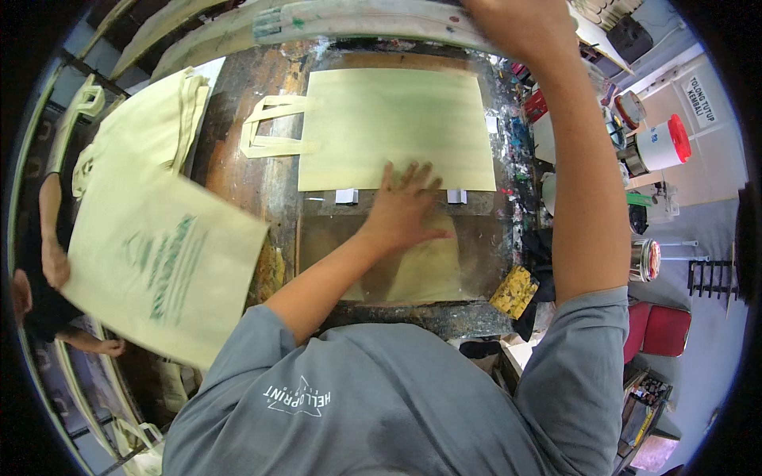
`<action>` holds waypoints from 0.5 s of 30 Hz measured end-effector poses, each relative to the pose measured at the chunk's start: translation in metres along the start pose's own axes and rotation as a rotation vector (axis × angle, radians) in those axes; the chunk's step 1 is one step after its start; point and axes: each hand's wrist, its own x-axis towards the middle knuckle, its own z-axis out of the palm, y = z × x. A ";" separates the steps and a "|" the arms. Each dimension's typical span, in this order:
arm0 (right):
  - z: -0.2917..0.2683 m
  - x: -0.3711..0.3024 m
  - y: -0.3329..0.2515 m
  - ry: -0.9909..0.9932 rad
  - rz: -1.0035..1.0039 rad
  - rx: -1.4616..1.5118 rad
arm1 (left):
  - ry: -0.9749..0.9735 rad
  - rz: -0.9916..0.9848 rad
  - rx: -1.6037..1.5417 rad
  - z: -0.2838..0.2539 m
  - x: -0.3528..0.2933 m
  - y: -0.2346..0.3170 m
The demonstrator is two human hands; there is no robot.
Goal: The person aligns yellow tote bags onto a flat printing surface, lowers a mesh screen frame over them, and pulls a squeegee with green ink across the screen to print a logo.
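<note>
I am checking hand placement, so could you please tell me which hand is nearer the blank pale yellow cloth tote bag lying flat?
Left. The left hand presses on the pale yellow cloth tote bag's near edge; the right hand is raised beyond its far edge.

Bag (pixel 397 127) on table (pixel 238 166): pale yellow-green, plain, same-colour handles. Bag at left (pixel 163 274): same pale colour, green print. Table: dark brown, rust and yellow paint stains. Shirt (pixel 381 404): grey, small white print. Sponge (pixel 514 292): yellow, dark specks. Tub (pixel 659 143): white, red lid. Chair (pixel 659 329): red.

Paint-stained worktable (pixel 238 170), red chair (pixel 665 329), pale wall (pixel 718 170)
</note>
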 end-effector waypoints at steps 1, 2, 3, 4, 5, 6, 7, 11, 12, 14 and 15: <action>-0.006 -0.002 -0.009 -0.103 0.030 -0.014 | 0.175 -0.189 -0.240 -0.020 -0.006 -0.004; -0.012 -0.003 -0.014 -0.199 0.062 -0.030 | 0.351 -0.369 -0.481 -0.061 -0.012 -0.007; 0.037 -0.009 0.033 0.371 -0.248 -0.046 | 0.448 -0.482 -0.762 -0.093 -0.014 -0.029; 0.035 -0.025 0.014 0.323 -0.253 0.048 | 0.561 -0.637 -1.039 -0.123 -0.024 -0.056; 0.039 -0.041 0.016 0.171 -0.226 -0.096 | 0.577 -0.507 -1.233 -0.160 -0.032 -0.056; 0.041 -0.057 0.019 0.038 -0.262 -0.115 | 0.570 -0.486 -1.221 -0.173 -0.037 -0.051; 0.040 -0.071 0.020 -0.209 -0.242 -0.036 | 0.558 -0.466 -1.210 -0.185 -0.040 -0.048; 0.101 -0.094 0.041 -0.217 -0.234 0.102 | 0.560 -0.558 -0.853 -0.086 -0.077 -0.069; 0.107 -0.098 0.040 -0.267 -0.234 0.129 | 0.579 -0.589 -0.816 -0.061 -0.088 -0.078; 0.110 -0.111 0.043 -0.325 -0.237 0.148 | 0.543 -0.566 -0.444 -0.047 -0.096 -0.077; 0.110 -0.121 0.041 -0.369 -0.224 0.157 | 0.516 -0.551 -0.259 -0.041 -0.101 -0.076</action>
